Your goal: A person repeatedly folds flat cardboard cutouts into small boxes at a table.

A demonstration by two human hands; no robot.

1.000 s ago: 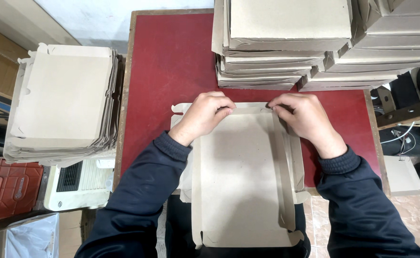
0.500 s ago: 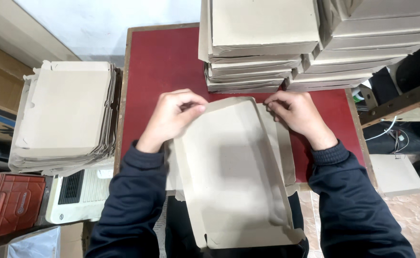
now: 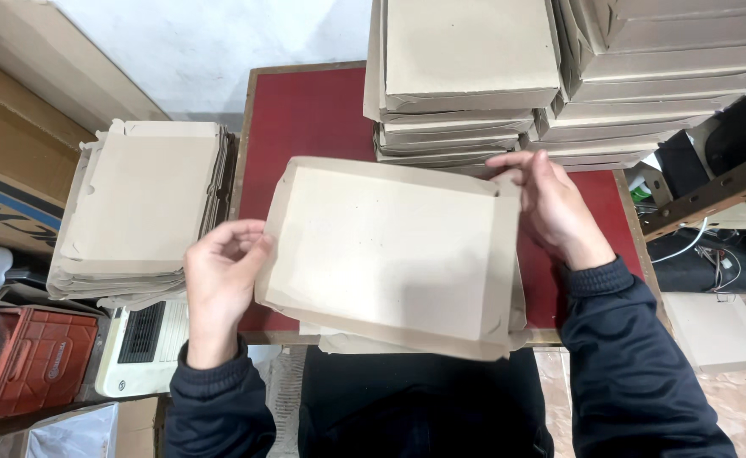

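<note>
Turned cardboard tray [image 3: 390, 250], underside hidden.

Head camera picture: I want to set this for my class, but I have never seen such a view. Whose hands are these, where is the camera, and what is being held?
The camera sits on a person's head and looks down, so both hands are that person's own. The left hand grips the left edge of a half-folded tan cardboard tray; the right hand pinches its far right corner. The tray is held above a red table. Folded trays are stacked at the table's far side, and a pile of flat cardboard blanks lies to the left.
</note>
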